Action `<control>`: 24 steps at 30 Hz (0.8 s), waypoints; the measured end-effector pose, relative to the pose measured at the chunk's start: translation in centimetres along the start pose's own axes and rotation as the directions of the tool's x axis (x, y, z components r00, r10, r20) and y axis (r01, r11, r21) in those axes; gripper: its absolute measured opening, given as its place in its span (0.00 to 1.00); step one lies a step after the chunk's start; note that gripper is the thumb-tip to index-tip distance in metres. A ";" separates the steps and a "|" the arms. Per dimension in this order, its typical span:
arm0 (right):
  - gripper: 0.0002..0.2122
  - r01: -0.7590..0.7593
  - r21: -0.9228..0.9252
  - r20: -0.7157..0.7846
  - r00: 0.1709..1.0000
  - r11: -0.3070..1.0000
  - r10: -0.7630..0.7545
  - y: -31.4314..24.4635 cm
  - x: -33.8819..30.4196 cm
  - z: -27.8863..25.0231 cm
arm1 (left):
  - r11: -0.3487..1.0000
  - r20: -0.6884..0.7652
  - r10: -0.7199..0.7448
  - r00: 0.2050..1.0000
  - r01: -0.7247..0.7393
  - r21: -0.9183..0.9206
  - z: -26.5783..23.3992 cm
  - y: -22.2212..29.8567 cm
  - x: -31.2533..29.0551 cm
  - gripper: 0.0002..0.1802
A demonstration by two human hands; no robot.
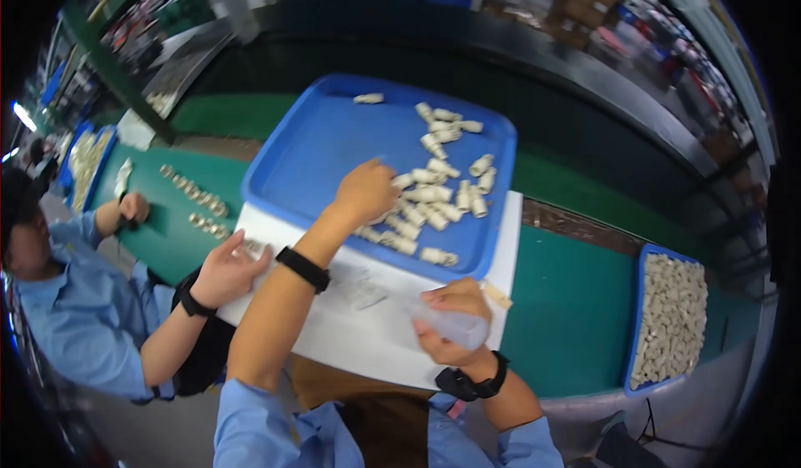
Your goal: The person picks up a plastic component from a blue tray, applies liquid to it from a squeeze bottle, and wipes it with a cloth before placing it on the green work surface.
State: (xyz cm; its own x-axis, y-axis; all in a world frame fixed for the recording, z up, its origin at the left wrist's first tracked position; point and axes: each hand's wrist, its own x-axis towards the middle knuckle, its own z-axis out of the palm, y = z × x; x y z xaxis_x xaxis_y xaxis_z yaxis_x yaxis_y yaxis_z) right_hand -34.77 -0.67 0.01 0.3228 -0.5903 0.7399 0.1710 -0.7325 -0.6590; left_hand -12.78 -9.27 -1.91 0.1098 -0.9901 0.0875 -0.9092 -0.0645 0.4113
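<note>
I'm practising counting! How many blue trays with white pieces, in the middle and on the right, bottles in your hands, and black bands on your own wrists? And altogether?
Blue trays: 2 (middle tray, right tray)
Bottles: 1 (see-through bottle)
Black wristbands: 2 (left wristband, right wristband)
Total: 5

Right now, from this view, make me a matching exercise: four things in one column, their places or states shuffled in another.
Things
1. Wearer's left hand
2. Wearer's right hand
3. Large blue tray
4. Right-side blue tray

Places or states
A. Holding a translucent container
B. Packed with pale pieces
C. At scattered fittings
D. Partly over a white surface

Pairs: 1-C, 2-A, 3-D, 4-B
</note>
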 end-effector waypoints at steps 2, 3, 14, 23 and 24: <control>0.15 -0.023 -0.010 -0.023 0.999 1.000 0.023 -0.2 -0.2 0.1 | 1.000 0.030 -0.009 0.999 0.009 0.015 0.2 0.8 0.3 0.14; 0.15 -0.051 0.045 -0.019 0.998 0.998 0.052 -0.2 -0.3 0.1 | 1.000 0.033 0.002 0.999 -0.002 0.006 0.0 0.9 0.5 0.14; 0.13 -0.049 -0.088 0.065 0.996 0.995 0.055 1.2 0.4 -0.3 | 0.841 -0.154 -0.297 0.942 0.181 -0.509 -7.1 2.2 -3.9 0.11; 0.15 -0.204 0.059 0.185 0.964 0.977 0.191 1.6 -0.9 1.6 | 0.312 0.082 -0.491 0.867 0.263 -0.913 -4.1 -0.3 -18.4 0.12; 0.15 -0.223 0.003 0.254 0.943 0.975 0.214 1.6 -1.0 1.8 | 0.278 0.113 -0.510 0.853 0.288 -0.917 -3.6 -0.5 -19.2 0.11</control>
State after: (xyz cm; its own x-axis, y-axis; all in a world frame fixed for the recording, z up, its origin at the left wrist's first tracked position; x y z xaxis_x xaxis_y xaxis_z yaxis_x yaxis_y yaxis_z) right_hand -33.09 -0.65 -2.03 0.5772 -0.6278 0.5222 0.0979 -0.5817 -0.8075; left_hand -13.02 10.25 -0.54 0.5115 -0.8257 -0.2378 0.1473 -0.1884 0.9710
